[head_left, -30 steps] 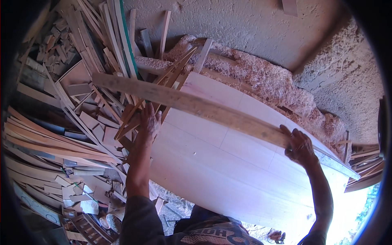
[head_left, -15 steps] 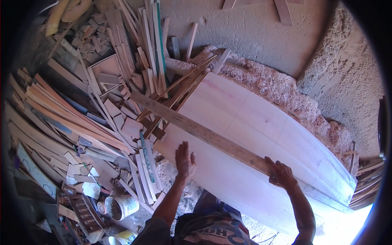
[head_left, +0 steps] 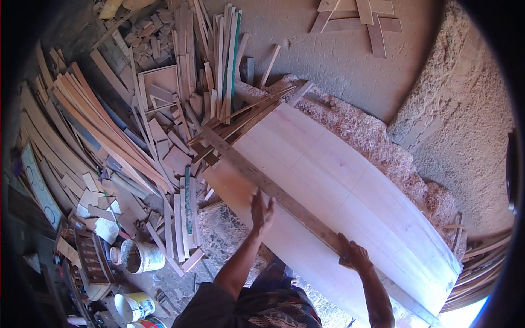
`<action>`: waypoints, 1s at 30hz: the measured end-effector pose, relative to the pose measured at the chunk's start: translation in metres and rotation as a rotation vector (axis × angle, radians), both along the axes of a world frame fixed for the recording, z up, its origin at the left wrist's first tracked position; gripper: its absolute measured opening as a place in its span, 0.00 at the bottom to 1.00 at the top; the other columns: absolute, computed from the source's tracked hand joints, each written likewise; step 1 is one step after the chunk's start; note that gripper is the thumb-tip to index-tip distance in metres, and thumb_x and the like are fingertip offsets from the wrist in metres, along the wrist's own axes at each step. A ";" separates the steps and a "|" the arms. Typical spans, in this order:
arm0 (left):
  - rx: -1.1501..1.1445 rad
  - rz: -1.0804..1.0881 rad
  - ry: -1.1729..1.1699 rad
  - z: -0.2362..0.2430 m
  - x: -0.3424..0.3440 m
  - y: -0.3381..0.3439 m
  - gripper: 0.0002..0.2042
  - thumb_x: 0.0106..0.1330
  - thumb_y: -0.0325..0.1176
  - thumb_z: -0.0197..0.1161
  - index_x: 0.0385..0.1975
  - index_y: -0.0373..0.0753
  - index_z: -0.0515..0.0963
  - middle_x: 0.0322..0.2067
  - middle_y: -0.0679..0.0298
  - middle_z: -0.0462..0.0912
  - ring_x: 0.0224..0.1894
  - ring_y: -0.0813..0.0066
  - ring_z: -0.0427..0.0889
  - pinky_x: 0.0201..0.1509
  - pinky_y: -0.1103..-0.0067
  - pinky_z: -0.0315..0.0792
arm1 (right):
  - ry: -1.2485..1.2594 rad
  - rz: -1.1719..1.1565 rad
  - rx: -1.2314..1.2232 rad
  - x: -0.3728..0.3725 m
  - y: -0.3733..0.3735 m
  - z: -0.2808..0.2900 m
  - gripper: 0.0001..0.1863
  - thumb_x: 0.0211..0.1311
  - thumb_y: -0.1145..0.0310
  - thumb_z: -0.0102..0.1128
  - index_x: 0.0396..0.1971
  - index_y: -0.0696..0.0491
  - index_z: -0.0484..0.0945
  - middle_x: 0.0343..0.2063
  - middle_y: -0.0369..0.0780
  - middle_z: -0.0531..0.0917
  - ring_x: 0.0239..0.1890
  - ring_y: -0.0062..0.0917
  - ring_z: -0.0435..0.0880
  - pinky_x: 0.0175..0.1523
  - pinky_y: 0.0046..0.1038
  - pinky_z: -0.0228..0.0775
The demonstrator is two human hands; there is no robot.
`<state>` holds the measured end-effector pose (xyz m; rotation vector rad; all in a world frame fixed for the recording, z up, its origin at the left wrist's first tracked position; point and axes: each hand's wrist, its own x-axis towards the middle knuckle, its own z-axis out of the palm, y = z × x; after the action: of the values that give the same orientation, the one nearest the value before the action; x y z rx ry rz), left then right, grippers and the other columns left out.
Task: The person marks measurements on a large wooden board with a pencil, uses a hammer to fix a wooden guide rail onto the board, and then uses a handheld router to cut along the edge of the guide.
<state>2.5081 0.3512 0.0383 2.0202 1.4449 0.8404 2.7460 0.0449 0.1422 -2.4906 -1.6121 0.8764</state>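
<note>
My right hand (head_left: 354,251) grips a long, worn wooden board (head_left: 262,180) that lies diagonally along a pale, curved-edged plywood panel (head_left: 339,169) with faint ruled lines on it. My left hand (head_left: 262,210) is open, its fingers apart, just beside the board's lower-left edge and over the panel; whether it touches either is unclear. Thin wooden strips (head_left: 251,115) lie crossed around the far ends of board and panel.
Piles of strips and offcuts (head_left: 109,142) crowd the left, with buckets (head_left: 139,257) and a slatted wooden piece (head_left: 90,262) below them. Shavings (head_left: 361,131) lie along the panel's far edge, beside a rough wall (head_left: 459,109). More long strips (head_left: 476,273) are stacked at right.
My left hand has left the strips at the panel's end and moved toward me beside the board. The board now lies at a steeper diagonal in view; the view has shifted too.
</note>
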 end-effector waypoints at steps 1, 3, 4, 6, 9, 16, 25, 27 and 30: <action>0.051 0.037 0.045 -0.002 0.006 0.010 0.35 0.73 0.49 0.56 0.69 0.29 0.59 0.65 0.41 0.68 0.69 0.43 0.65 0.72 0.59 0.61 | 0.001 -0.030 -0.025 0.003 -0.002 0.002 0.52 0.45 0.62 0.73 0.73 0.38 0.56 0.42 0.49 0.82 0.44 0.48 0.83 0.50 0.44 0.77; 0.527 0.219 0.174 -0.031 -0.041 0.083 0.36 0.71 0.52 0.56 0.69 0.30 0.60 0.67 0.42 0.66 0.69 0.44 0.65 0.73 0.58 0.60 | 0.035 -0.026 -0.042 -0.006 0.017 0.008 0.52 0.46 0.61 0.73 0.74 0.37 0.55 0.44 0.49 0.82 0.46 0.48 0.83 0.52 0.43 0.77; 0.467 0.376 0.134 -0.034 -0.074 0.114 0.38 0.69 0.54 0.57 0.70 0.32 0.59 0.67 0.43 0.66 0.69 0.44 0.65 0.72 0.56 0.60 | 0.044 -0.013 -0.060 -0.010 0.028 0.011 0.52 0.46 0.61 0.72 0.74 0.37 0.55 0.45 0.49 0.82 0.46 0.48 0.83 0.53 0.43 0.77; 0.200 0.664 0.091 -0.020 -0.085 0.164 0.40 0.66 0.57 0.60 0.71 0.36 0.59 0.66 0.43 0.68 0.69 0.45 0.65 0.71 0.52 0.59 | 0.059 -0.041 -0.080 0.001 0.024 0.005 0.52 0.45 0.61 0.72 0.74 0.36 0.55 0.45 0.48 0.82 0.47 0.47 0.83 0.53 0.43 0.77; -0.199 0.745 0.192 -0.014 -0.084 0.224 0.41 0.63 0.58 0.63 0.70 0.41 0.59 0.62 0.47 0.74 0.68 0.45 0.67 0.69 0.49 0.58 | 0.069 -0.070 -0.093 0.023 0.006 -0.006 0.52 0.44 0.61 0.72 0.73 0.38 0.56 0.45 0.48 0.81 0.47 0.47 0.83 0.52 0.43 0.77; -0.268 0.361 -0.579 -0.025 -0.111 0.297 0.17 0.54 0.17 0.64 0.46 0.33 0.77 0.41 0.60 0.77 0.37 0.76 0.79 0.38 0.79 0.76 | 0.124 -0.087 -0.132 0.021 0.022 0.004 0.51 0.43 0.60 0.73 0.72 0.44 0.59 0.49 0.48 0.82 0.50 0.47 0.83 0.55 0.42 0.77; -0.172 0.418 -0.480 -0.005 -0.108 0.360 0.29 0.51 0.10 0.54 0.55 0.37 0.77 0.44 0.58 0.80 0.38 0.68 0.83 0.38 0.75 0.77 | 0.108 -0.080 -0.098 0.018 0.026 -0.005 0.51 0.42 0.62 0.73 0.71 0.45 0.61 0.47 0.49 0.81 0.48 0.46 0.84 0.52 0.43 0.79; -0.076 0.397 -0.408 -0.023 -0.127 0.377 0.29 0.51 0.10 0.54 0.57 0.36 0.75 0.45 0.58 0.82 0.45 0.64 0.83 0.48 0.72 0.76 | 0.125 -0.093 -0.109 0.014 0.034 -0.005 0.50 0.43 0.61 0.74 0.71 0.45 0.62 0.46 0.48 0.81 0.48 0.46 0.82 0.52 0.43 0.77; -0.230 0.430 -0.269 -0.040 -0.116 0.384 0.33 0.52 0.13 0.49 0.64 0.38 0.69 0.55 0.53 0.78 0.59 0.59 0.76 0.64 0.71 0.67 | 0.032 -0.073 -0.129 0.006 0.032 -0.003 0.50 0.44 0.60 0.76 0.71 0.46 0.63 0.46 0.47 0.80 0.51 0.45 0.78 0.54 0.44 0.72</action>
<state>2.3922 0.7348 -0.0014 1.3888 1.7503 1.0186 2.7523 0.0766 0.1389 -2.5874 -1.4895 1.0362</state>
